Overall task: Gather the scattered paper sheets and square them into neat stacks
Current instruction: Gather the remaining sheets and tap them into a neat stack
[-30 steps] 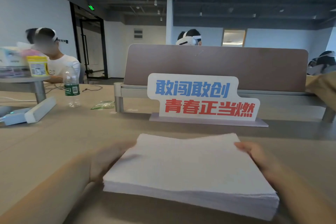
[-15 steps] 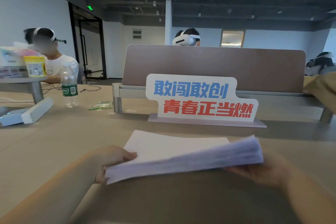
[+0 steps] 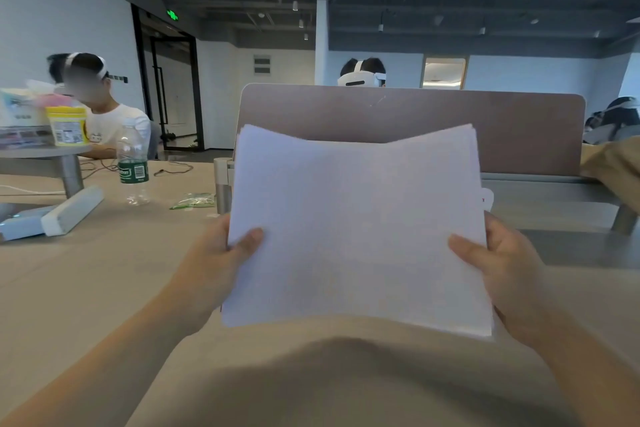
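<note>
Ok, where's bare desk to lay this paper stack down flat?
Bare desk lies just below the paper stack, between the left hand and right hand, and leftward up to the white box. Crowded far left: white box, water bottle, green wrapper. Behind the stack is hidden.

Paper stack [image 3: 356, 229] held upright, left hand [image 3: 211, 263] and right hand [image 3: 509, 267] gripping its sides

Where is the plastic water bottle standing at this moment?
In the head view, the water bottle stands on the table at left, right of the yellow tub and left of the green wrapper.
</note>
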The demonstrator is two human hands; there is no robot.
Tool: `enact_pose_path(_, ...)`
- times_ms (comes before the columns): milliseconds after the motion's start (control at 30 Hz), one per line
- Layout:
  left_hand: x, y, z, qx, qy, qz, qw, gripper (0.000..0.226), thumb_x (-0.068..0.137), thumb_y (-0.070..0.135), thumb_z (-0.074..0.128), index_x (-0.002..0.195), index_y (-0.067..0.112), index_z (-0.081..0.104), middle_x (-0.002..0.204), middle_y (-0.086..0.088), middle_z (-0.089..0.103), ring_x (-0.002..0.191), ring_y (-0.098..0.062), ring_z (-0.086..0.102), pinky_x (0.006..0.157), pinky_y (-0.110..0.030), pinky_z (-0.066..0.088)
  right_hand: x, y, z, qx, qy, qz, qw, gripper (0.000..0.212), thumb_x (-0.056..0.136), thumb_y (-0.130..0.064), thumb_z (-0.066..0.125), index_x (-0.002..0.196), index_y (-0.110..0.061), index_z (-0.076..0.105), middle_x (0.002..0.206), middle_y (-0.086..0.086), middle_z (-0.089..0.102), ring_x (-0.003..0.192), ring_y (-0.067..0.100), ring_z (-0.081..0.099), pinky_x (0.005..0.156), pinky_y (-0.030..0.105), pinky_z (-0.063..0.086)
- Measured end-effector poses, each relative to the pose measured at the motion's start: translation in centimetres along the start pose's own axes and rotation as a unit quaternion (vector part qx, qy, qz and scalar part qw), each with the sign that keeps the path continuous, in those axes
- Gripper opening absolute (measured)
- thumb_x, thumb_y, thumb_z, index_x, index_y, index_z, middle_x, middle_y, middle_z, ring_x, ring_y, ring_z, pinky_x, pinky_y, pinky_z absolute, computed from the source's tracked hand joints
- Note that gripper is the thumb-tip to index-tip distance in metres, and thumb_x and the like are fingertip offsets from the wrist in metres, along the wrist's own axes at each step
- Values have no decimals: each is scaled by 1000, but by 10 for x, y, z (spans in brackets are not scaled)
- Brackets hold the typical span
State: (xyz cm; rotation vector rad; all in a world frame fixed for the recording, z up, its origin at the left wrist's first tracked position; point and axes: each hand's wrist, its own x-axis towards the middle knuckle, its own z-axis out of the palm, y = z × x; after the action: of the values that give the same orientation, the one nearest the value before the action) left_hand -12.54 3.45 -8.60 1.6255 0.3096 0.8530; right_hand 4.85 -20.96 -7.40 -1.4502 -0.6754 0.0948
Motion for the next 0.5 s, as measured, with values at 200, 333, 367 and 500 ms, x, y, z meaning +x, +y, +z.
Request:
enact_pose_path(200, -2, 6, -5, -133, 5, -27, 991, 10, 79, 25, 69, 85, 16, 73, 82, -2, 76, 69, -19, 72, 55, -32, 58, -1, -4, -5, 151, -34, 3, 988, 36, 76, -15, 59, 109, -2, 66, 88, 12, 75, 69, 26, 72, 54, 32, 56)
enact_pose_path(333, -5, 10, 3, -44, 100, 51, 993, 10, 91, 21, 58, 86, 20, 67, 73, 11, 75, 63, -6, 69, 54, -26, 55, -4, -6, -3, 123, -11, -13, 992, 30, 79, -10, 58, 104, 3, 67, 80, 11, 75, 63, 25, 71, 51, 30, 55)
enact_pose_path(367, -7, 15, 4, -29, 114, 80, 990, 10, 90, 22, 58, 85, 21, 67, 72, 14, 74, 62, -2, 68, 52, -21, 54, -4, -10, -4, 124, -8, -34, 992, 28, 77, -13, 59, 101, -2, 69, 82, 11, 75, 64, 24, 71, 52, 30, 56)
enact_pose_path(500, -13, 29, 11, -5, 141, 200, 970, 12, 83, 36, 59, 86, 26, 65, 75, 24, 72, 65, 6, 66, 54, -10, 50, -7, -28, -3, 127, 13, -129, 983, 22, 64, -29, 67, 83, -22, 76, 85, 3, 77, 71, 20, 73, 59, 32, 58)
